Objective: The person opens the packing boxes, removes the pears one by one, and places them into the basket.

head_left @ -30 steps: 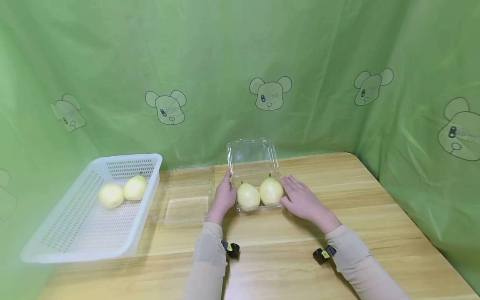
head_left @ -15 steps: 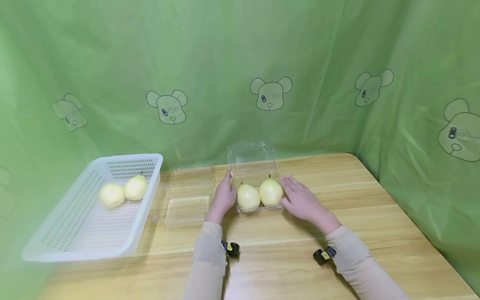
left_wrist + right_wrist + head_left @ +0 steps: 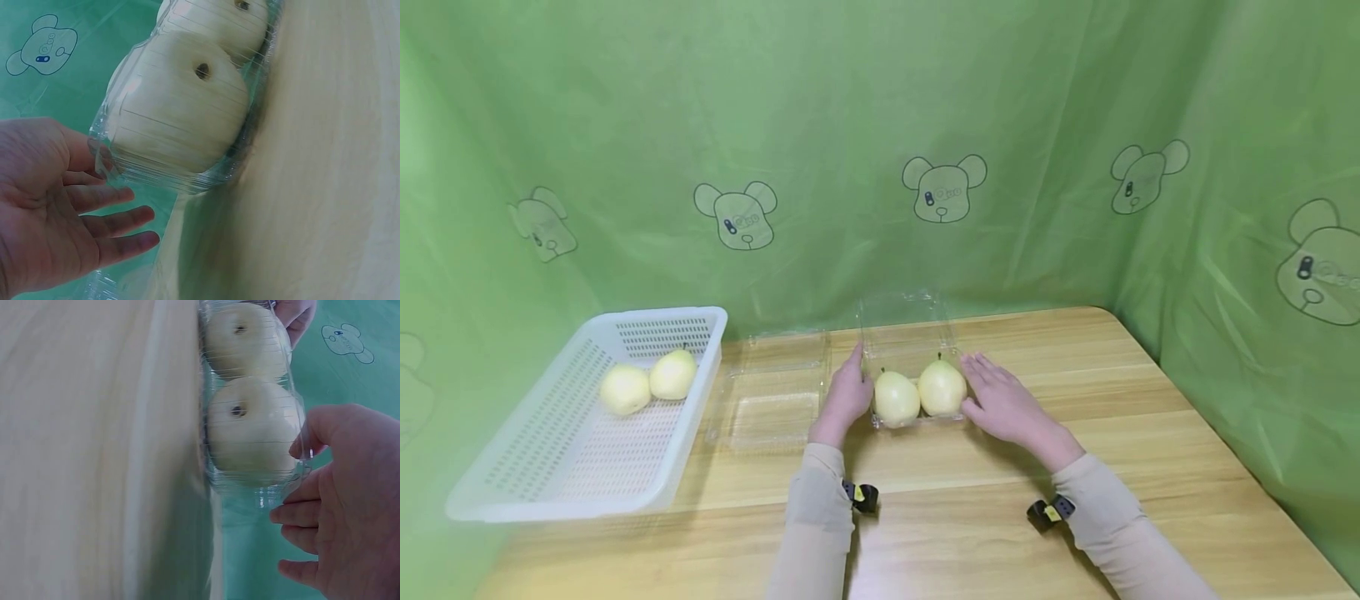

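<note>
Two pale yellow pears, a left one (image 3: 897,399) and a right one (image 3: 942,388), sit side by side in a clear plastic clamshell box (image 3: 165,179). Its hinged lid (image 3: 904,323) stands raised at the back, leaning away. My left hand (image 3: 848,393) rests along the box's left side, the thumb at the plastic edge and the other fingers loosely extended. On the opposite side my right hand (image 3: 1006,407) touches the box, its thumb against the wall and its fingers fairly straight. Both wrist views show the pears' bottom ends through ribbed plastic.
A white perforated basket (image 3: 658,492) at the left holds two more pears (image 3: 625,389). Between it and the box lie clear plastic clamshells (image 3: 775,417), hard to count. The wooden table (image 3: 955,533) meets a green curtain (image 3: 835,108) at the back.
The lid has tipped further back and appears lower than a second ago. Both hands and the pears have stayed in place; the view has shifted slightly.
</note>
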A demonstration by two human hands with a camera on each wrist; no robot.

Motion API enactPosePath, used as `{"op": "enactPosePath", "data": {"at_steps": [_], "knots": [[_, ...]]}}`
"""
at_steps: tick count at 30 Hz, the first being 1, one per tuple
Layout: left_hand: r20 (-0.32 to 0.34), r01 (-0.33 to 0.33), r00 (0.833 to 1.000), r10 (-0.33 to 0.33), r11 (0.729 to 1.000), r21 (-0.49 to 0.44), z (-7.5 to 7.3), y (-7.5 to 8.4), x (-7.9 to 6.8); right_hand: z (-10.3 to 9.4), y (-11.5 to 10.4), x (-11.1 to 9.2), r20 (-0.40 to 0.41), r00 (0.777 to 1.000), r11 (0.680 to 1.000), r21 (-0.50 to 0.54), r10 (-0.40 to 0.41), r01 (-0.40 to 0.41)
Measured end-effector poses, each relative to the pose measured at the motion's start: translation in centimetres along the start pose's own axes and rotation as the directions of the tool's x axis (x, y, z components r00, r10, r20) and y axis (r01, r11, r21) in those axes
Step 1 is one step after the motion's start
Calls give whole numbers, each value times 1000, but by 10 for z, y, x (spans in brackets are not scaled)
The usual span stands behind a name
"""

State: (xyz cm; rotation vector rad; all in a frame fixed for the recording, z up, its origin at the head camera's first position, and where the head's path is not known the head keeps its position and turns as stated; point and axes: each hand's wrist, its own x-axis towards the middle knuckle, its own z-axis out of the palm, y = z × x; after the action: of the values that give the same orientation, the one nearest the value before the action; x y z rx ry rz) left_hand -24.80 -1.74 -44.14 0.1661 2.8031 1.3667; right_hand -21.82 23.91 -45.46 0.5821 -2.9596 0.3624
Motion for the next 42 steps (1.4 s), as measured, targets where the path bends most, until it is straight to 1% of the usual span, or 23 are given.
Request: {"op": "enactPosePath", "data": {"at_steps": [10, 13, 16, 24, 36, 42], "knots": [[36, -8, 999, 6, 998, 58, -4, 1, -3, -5, -4, -3, 16, 1000, 1000, -10, -7, 7], [54, -3, 999, -2, 997, 77, -6, 2, -4, -6, -4, -4, 18, 1000, 1000, -12, -10, 10], [73, 8, 997, -13, 997, 76, -8, 2, -5, -6, -5, -4, 19, 1000, 1000, -18, -15, 16], [78, 0, 997, -9, 994, 110, -9, 2, -6, -8, -7, -5, 32, 999, 1000, -18, -11, 11], [94, -7, 996, -2, 996, 93, -11, 1, -5, -8, -8, -4, 15, 1000, 999, -24, -23, 24], [89, -13, 996, 5, 996, 86, -12, 0, -6, -8, -8, -5, 13, 1000, 1000, -8, -23, 23]]}}
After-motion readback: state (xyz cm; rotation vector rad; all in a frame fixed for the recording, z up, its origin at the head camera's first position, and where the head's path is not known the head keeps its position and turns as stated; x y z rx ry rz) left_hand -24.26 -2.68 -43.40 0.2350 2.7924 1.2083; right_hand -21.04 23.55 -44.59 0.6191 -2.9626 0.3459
